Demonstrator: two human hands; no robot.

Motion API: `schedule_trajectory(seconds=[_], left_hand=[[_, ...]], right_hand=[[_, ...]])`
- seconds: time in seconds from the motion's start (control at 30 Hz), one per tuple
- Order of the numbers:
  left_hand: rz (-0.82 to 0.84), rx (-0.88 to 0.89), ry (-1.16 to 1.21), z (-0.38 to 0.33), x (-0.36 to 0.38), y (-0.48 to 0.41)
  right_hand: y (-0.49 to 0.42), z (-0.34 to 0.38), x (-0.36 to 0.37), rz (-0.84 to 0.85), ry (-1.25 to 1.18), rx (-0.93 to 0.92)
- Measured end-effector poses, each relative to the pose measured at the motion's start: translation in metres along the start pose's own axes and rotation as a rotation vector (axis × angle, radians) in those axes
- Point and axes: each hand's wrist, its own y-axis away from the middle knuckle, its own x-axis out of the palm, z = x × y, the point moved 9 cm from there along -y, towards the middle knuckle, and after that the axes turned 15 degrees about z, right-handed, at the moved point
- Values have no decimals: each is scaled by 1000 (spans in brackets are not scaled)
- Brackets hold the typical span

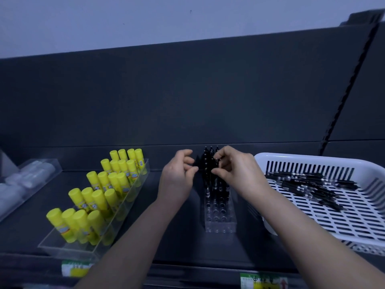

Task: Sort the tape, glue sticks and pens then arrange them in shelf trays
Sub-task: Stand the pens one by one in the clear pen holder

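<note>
The right hand point(235, 170) pinches the top of a pen point(214, 174) that stands upright in the holder point(220, 215), long axis vertical, straight below its fingertips. The left hand point(177, 178) hangs just left of the same pen, fingers curled, nothing visible in them. The holder's free holes lie on the near side of both hands, towards the person. The loose pens point(308, 182) lie flat in the basket point(302, 157) to the right of the right hand, so that hand is the nearer one for the next pick.
</note>
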Motion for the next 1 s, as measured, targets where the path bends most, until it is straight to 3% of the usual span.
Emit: schedule_trajectory(seconds=[0.2, 0.43, 0.53, 0.7, 0.87, 1.0], left_hand=[[-57, 8, -36, 2, -13, -3], [-102, 131, -37, -23, -13, -3], [-35, 186, -50, -47, 3, -11], [135, 191, -116, -85, 55, -27], [377, 225, -275, -127, 127, -39], [865, 128, -214, -142, 209, -30]], right_hand=[[-2, -13, 27, 100, 91, 70], [4, -21, 17, 66, 28, 90], [18, -24, -5, 22, 189, 82], [52, -70, -45, 51, 493, 202], [101, -130, -90, 45, 512, 374], [133, -165, -113, 19, 487, 472]])
